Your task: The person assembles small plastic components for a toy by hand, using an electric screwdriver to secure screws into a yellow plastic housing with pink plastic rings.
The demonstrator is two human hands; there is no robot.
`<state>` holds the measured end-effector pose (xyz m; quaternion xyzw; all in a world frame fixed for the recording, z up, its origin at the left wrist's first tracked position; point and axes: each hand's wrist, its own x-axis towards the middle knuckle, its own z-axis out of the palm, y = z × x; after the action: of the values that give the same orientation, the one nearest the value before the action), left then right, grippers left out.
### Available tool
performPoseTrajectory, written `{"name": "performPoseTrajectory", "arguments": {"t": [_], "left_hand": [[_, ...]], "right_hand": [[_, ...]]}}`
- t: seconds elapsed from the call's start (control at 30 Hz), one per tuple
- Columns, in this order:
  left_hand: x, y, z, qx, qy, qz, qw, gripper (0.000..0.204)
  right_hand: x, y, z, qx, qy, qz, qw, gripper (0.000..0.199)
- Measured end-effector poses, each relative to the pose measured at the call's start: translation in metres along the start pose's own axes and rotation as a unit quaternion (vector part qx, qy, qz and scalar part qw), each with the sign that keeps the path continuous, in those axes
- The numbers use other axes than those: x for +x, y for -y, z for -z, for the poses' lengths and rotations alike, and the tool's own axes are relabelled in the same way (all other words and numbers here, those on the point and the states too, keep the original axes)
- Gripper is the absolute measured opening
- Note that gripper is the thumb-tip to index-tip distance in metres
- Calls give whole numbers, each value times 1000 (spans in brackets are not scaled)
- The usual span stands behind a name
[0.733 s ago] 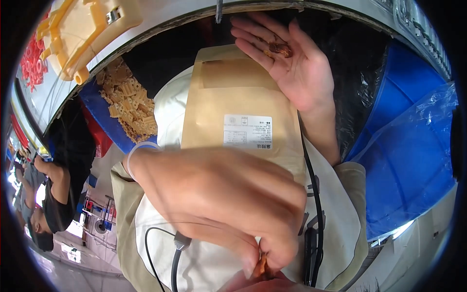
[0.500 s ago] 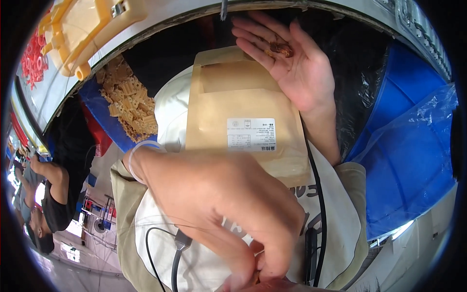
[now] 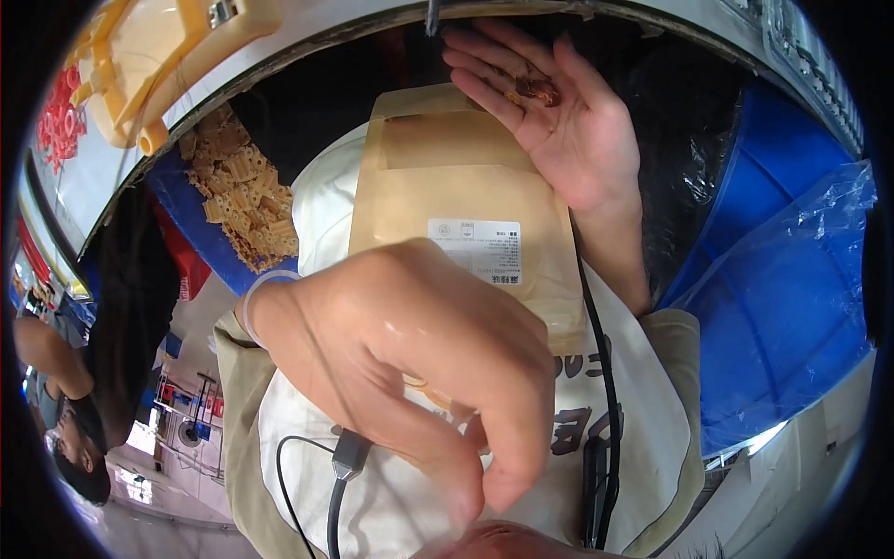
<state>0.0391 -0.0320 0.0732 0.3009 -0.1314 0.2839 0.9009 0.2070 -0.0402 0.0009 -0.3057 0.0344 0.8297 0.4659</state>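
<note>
My right hand (image 3: 582,140) lies palm up at the upper right, fingers stretched out and apart. On its fingers rest small, glossy reddish-brown pieces (image 3: 537,90), which look like a snack. My left hand (image 3: 419,345), with a clear band at the wrist, is curled in the lower middle. Its thumb and fingers are pinched together near the lower edge; whatever they hold, if anything, is hidden. Between my arms a brown paper pouch (image 3: 419,200) with a white label lies against my lap, partly covered by my left hand.
Tan plastic parts (image 3: 244,191) fill a blue bin at the left. A yellow plastic fixture (image 3: 186,56) and red parts (image 3: 60,116) sit on the white table. Blue sheeting (image 3: 773,307) is at the right. Black cables (image 3: 340,475) cross my apron. Another person (image 3: 79,410) sits at far left.
My left hand has risen slightly from the lower edge and covers more of the pouch's label. The pouch has shifted a little left. My right hand stays nearly still.
</note>
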Motion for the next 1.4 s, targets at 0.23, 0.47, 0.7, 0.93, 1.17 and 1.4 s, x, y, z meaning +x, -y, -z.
{"name": "performPoseTrajectory", "arguments": {"t": [0.23,0.47,0.7,0.93,1.17,1.4], "left_hand": [[-4,-18,-21,8,-141,-91,986,22],[-9,-19,-37,-67,-126,-189,972,28],[-15,-24,-6,-129,68,-141,979,33],[-45,-36,1,-71,54,-140,986,37],[-42,-38,21,-69,111,-133,982,37],[-63,-29,19,286,-350,71,889,33]], "right_hand": [[1,0,9,-3,4,-2,1000,53],[2,0,3,-14,10,-2,1000,53],[1,0,9,-14,3,-1,1000,52],[3,-2,5,-42,-5,0,999,52],[5,-1,2,-40,-13,-6,999,52],[3,-3,-3,-19,-26,-16,999,59]]}}
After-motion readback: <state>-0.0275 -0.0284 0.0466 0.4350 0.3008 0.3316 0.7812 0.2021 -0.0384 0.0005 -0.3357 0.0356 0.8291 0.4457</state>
